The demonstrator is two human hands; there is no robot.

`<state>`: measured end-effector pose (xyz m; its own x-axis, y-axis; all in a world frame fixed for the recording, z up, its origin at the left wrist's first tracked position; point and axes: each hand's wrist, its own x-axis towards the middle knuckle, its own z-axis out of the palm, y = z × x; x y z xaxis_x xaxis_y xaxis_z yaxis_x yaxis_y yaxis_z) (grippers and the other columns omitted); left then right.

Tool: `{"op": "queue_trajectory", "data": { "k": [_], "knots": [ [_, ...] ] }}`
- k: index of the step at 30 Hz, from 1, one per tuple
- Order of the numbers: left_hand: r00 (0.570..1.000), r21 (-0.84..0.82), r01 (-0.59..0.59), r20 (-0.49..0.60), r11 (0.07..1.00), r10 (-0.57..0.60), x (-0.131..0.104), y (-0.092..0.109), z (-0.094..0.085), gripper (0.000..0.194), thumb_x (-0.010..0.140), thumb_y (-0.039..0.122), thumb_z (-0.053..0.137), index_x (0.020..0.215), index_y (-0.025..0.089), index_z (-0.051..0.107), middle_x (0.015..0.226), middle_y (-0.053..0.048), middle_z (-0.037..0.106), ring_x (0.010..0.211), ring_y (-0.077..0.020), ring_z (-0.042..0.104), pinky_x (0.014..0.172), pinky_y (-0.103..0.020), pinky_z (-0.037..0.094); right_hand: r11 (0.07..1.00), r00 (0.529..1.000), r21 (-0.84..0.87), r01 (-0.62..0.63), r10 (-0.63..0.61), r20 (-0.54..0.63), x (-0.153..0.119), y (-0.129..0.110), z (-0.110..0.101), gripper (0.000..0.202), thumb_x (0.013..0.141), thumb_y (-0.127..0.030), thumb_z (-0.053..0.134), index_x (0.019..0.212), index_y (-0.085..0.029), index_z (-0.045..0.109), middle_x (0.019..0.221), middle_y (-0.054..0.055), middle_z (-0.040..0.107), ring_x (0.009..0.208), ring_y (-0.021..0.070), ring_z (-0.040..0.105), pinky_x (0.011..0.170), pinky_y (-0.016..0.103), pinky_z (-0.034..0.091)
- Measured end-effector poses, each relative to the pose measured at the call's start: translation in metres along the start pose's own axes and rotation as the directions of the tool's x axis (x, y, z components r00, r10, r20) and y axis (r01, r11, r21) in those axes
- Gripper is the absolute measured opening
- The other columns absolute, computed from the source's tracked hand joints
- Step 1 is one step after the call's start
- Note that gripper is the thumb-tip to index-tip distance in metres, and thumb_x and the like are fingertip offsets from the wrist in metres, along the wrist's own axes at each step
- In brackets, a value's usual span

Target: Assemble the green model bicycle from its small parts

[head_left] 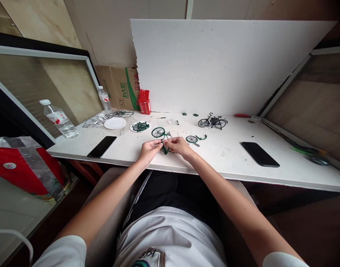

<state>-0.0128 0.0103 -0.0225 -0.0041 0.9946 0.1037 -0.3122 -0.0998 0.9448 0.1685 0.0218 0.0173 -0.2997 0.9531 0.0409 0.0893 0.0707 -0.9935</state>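
Pinched between the fingertips of left hand [149, 151] and right hand [181, 145], almost meeting over a small green model bicycle [166, 150]. Closed on the middle of its slim frame, thumbs against forefingers, close to the front edge of the white table [222, 141]; perhaps on some tiny separate part as well, though too hidden behind the fingers to say.

Likely very light, with next to no pull on the fingers. Stiff rather than soft by the look of it, yet probably fragile, with thin rods and spokes apt to bend or snap under a hard squeeze. Not especially slippery, presumably, but fiddly to steady. Best taken lightly by the thicker frame tubes, well clear of the spokes.

Set right between the two hands, with its spoked wheel [158, 132] reaching out past the fingertips on the far side and green frame pieces showing below them on the near side. Just beyond right hand, a second wheel [191, 139] beside a curved green piece [201, 137]. Farther back, a white plate [131, 128] heaped with green parts [141, 127] to the left and a dark model bicycle [212, 121] standing upright to the right.
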Motion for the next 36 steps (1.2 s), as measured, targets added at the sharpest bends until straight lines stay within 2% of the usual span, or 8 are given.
{"op": "queue_trajectory", "data": {
  "k": [4, 11, 20, 26, 31, 36],
  "knots": [
    [0.997, -0.082, 0.073, -0.007, 0.994, -0.074, -0.005, 0.001, 0.006, 0.052, 0.062, 0.033, 0.100, 0.105, 0.012, 0.081, 0.110, -0.017, 0.080, 0.099, -0.0256, 0.075, 0.100, -0.046, 0.056, 0.999, 0.999, -0.011, -0.051, 0.051, 0.012, -0.002, -0.010, -0.005, 0.036, 0.067, -0.047, 0.086, 0.076, -0.013, 0.078, 0.073, 0.002, 0.068, 0.056, 0.0066, 0.044, 0.052, 0.023, 0.035],
    [0.994, -0.160, 0.113, 0.007, 0.981, -0.114, -0.007, -0.003, 0.009, 0.041, 0.065, 0.021, 0.098, 0.101, 0.011, 0.080, 0.103, -0.014, 0.080, 0.096, -0.0227, 0.075, 0.104, -0.046, 0.053, 0.993, 0.993, -0.040, -0.109, 0.110, 0.032, 0.001, -0.010, -0.011, 0.031, 0.069, -0.042, 0.085, 0.081, -0.013, 0.081, 0.075, 0.003, 0.071, 0.055, 0.0063, 0.045, 0.047, 0.022, 0.031],
    [0.993, -0.188, 0.120, 0.024, 0.975, -0.117, -0.007, -0.004, 0.007, 0.041, 0.067, 0.020, 0.097, 0.103, 0.011, 0.080, 0.103, -0.015, 0.080, 0.102, -0.0242, 0.075, 0.105, -0.046, 0.052, 0.995, 0.994, -0.051, -0.091, 0.094, 0.057, 0.000, -0.010, -0.012, 0.035, 0.072, -0.046, 0.085, 0.082, -0.014, 0.081, 0.078, 0.004, 0.071, 0.055, 0.0064, 0.043, 0.048, 0.023, 0.030],
    [0.992, -0.216, 0.123, 0.051, 0.969, -0.115, -0.006, -0.002, 0.006, 0.039, 0.067, 0.018, 0.096, 0.101, 0.011, 0.081, 0.100, -0.014, 0.080, 0.101, -0.0236, 0.075, 0.104, -0.043, 0.053, 0.988, 0.994, -0.126, -0.092, 0.099, 0.046, -0.003, -0.016, -0.011, 0.040, 0.072, -0.052, 0.084, 0.087, -0.015, 0.081, 0.082, 0.004, 0.073, 0.060, 0.0080, 0.047, 0.051, 0.023, 0.034],
    [0.992, -0.241, 0.126, 0.020, 0.962, -0.125, -0.006, -0.001, 0.007, 0.035, 0.068, 0.014, 0.094, 0.100, 0.011, 0.080, 0.103, -0.013, 0.080, 0.097, -0.0209, 0.074, 0.100, -0.040, 0.054, 0.980, 0.999, -0.197, -0.039, 0.040, 0.003, -0.009, -0.032, -0.014, 0.041, 0.075, -0.053, 0.081, 0.088, -0.014, 0.081, 0.086, 0.006, 0.076, 0.065, 0.0099, 0.051, 0.056, 0.024, 0.037],
    [0.994, -0.262, 0.111, 0.038, 0.959, -0.104, -0.005, 0.001, 0.006, 0.035, 0.070, 0.017, 0.093, 0.102, 0.011, 0.080, 0.115, -0.017, 0.079, 0.108, -0.0239, 0.074, 0.100, -0.039, 0.054, 0.954, 0.987, -0.296, 0.043, -0.086, -0.135, -0.008, -0.044, -0.038, 0.037, 0.085, -0.050, 0.074, 0.093, -0.014, 0.080, 0.088, 0.009, 0.077, 0.069, 0.0138, 0.057, 0.061, 0.025, 0.043]
  ]
}}
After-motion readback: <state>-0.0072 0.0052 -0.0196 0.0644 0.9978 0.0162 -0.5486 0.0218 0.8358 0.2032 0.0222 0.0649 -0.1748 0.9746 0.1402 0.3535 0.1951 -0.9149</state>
